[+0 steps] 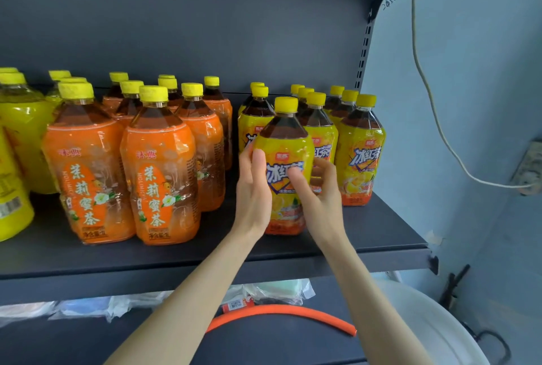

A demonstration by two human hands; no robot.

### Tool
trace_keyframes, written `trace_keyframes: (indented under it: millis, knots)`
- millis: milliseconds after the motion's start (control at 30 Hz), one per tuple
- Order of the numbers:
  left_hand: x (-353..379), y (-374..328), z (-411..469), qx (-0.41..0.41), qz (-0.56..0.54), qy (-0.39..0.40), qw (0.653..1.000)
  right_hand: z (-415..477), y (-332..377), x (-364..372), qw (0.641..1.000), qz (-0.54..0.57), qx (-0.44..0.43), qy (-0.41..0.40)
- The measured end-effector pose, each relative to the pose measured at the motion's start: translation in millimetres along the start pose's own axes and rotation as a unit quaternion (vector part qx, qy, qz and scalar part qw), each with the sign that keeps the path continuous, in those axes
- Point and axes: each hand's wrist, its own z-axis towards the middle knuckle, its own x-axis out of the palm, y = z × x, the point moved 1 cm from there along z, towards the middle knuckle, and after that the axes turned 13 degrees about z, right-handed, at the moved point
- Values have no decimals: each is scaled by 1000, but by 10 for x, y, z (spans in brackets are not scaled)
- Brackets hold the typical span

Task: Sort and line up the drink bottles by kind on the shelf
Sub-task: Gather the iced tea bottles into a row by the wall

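Both hands clasp one yellow-label iced tea bottle [284,159] standing upright at the front of the dark shelf [378,226]. The left hand [252,188] presses its 9 o'clock side, thumb across the label; the right hand [318,188] wraps its 3 o'clock side, each grip curled against the bottle. More yellow-label bottles [360,147] stand behind toward 1 o'clock. Orange-label jasmine tea bottles [159,165] group at its 9 o'clock.
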Motion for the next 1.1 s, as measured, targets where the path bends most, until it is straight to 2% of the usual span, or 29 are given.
trace_keyframes:
  millis: [167, 333, 500, 733, 1100]
  knots:
    - [-83, 3, 95, 43, 66, -88, 993, 71, -64, 99, 996, -82, -21, 26]
    - [-78, 155, 258, 46, 124, -140, 981, 247, -43, -179, 972, -197, -115, -50]
    - [-106, 199, 391, 28, 123, -108, 986, 400, -187, -300, 948, -281, -151, -12]
    - [-101, 320, 486, 8, 109, -59, 992, 446, -273, -316, 919, -344, -192, -28]
    - [-35, 401, 635, -12, 112, -82, 990, 435, -248, -314, 905, -370, -207, -28]
